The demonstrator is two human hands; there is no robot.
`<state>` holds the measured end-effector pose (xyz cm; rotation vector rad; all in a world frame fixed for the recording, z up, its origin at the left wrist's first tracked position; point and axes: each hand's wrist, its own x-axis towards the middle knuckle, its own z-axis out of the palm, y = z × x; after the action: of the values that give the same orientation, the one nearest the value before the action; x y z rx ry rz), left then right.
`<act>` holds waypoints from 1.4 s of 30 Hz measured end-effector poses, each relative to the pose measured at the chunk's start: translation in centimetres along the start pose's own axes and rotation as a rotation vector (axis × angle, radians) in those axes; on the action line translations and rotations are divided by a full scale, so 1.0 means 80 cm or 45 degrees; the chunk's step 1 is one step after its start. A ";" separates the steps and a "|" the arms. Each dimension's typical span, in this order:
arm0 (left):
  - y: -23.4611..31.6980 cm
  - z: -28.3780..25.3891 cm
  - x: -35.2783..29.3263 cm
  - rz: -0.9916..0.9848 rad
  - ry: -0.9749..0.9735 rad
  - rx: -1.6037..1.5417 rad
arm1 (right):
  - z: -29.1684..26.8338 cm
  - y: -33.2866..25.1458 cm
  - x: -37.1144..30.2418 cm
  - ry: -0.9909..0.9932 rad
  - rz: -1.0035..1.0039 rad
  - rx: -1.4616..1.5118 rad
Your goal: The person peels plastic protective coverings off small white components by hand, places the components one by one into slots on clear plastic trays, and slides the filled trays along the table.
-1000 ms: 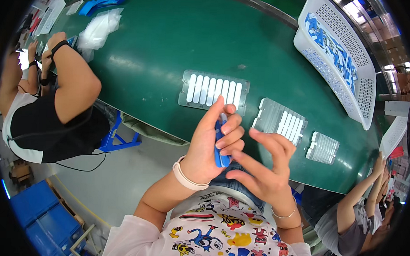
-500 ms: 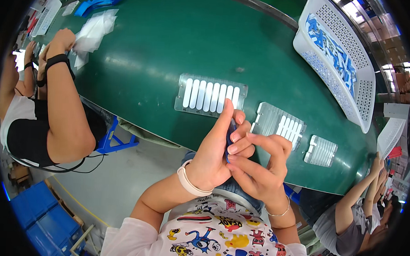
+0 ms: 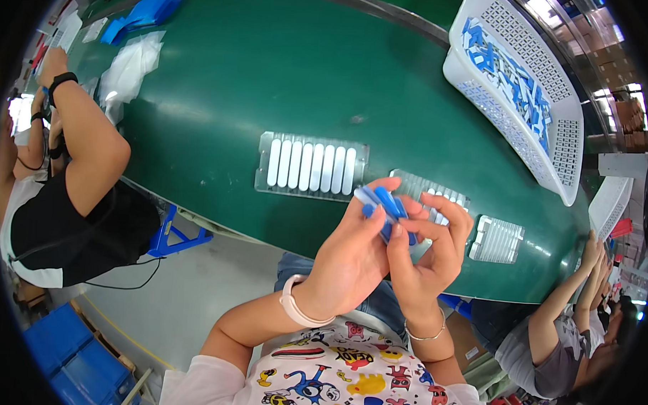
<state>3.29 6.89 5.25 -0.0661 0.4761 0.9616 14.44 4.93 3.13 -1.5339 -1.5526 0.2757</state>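
Note:
My left hand (image 3: 343, 264) is closed around several small blue and white strips (image 3: 385, 203), which fan out above its palm. Thumb and fingers of my right hand (image 3: 429, 260) pinch the near end of the same strips. Beyond my hands, a clear slotted tray (image 3: 262, 172) lies flat on the green table, with a row of white rounded strips (image 3: 305, 165) in its slots. A second clear tray (image 3: 409, 182), partly hidden by my fingers, also holds white strips. Farther right rests a third clear slotted tray (image 3: 495, 240).
At the far right, a white perforated basket (image 3: 478, 90) contains many blue and white pieces. Translucent bags (image 3: 132, 67) and blue sheets (image 3: 148, 12) lie at the far left. A person's arm (image 3: 90, 144) is at the left table edge; another person's arm (image 3: 560, 286) reaches in at the right.
The strips, earlier a dark blue edge between my hands, now spread into view above my left palm. My right hand has shifted its grip. The table scene has slid slightly left in view.

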 end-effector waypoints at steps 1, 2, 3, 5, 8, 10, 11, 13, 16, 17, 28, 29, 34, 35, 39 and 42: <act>-0.005 -0.004 0.000 0.045 -0.029 0.079 | 0.001 0.003 -0.002 0.009 -0.006 0.002; -0.008 -0.009 0.004 0.091 -0.057 0.158 | 0.002 0.007 -0.005 0.030 -0.036 0.010; -0.011 -0.015 0.006 0.083 -0.054 0.159 | 0.001 0.007 -0.011 0.044 -0.052 0.012; -0.015 -0.026 0.010 0.121 -0.049 0.143 | 0.001 0.006 -0.015 0.000 -0.049 -0.024; -0.013 -0.026 0.011 0.118 -0.007 0.058 | -0.012 0.004 -0.010 -0.073 -0.195 0.075; -0.006 -0.034 0.017 0.125 -0.116 -0.103 | -0.023 0.014 -0.013 -0.071 -0.176 0.113; -0.003 -0.036 0.019 0.116 -0.116 -0.104 | -0.029 0.019 -0.015 -0.071 -0.160 0.156; -0.002 -0.033 0.023 0.168 -0.129 -0.096 | -0.036 0.022 -0.010 -0.112 -0.206 0.052; -0.005 -0.019 0.023 0.202 -0.046 -0.004 | -0.034 0.013 -0.009 -0.246 0.014 0.136; -0.007 -0.019 0.024 0.241 -0.051 0.015 | -0.032 0.012 -0.012 -0.251 0.023 0.133; -0.016 -0.022 0.024 0.043 -0.078 0.153 | -0.040 0.010 0.009 -0.241 -0.058 0.156; -0.019 -0.013 0.022 0.033 0.025 0.321 | -0.045 0.013 0.018 -0.288 -0.065 0.248; -0.016 -0.015 0.009 -0.211 -0.009 0.789 | -0.073 0.024 0.061 -0.511 0.119 0.314; -0.016 -0.017 0.008 -0.226 -0.067 0.971 | -0.075 0.027 0.065 -0.631 0.075 0.328; -0.021 -0.018 0.006 -0.044 -0.206 1.366 | -0.084 0.036 0.084 -1.037 -0.043 0.361; -0.019 -0.010 0.002 -0.121 -0.275 1.500 | -0.087 0.049 0.097 -1.145 -0.190 0.295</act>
<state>4.30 5.93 4.24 1.0556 0.7637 0.4704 23.49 9.66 7.66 -1.1397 -2.1959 1.1299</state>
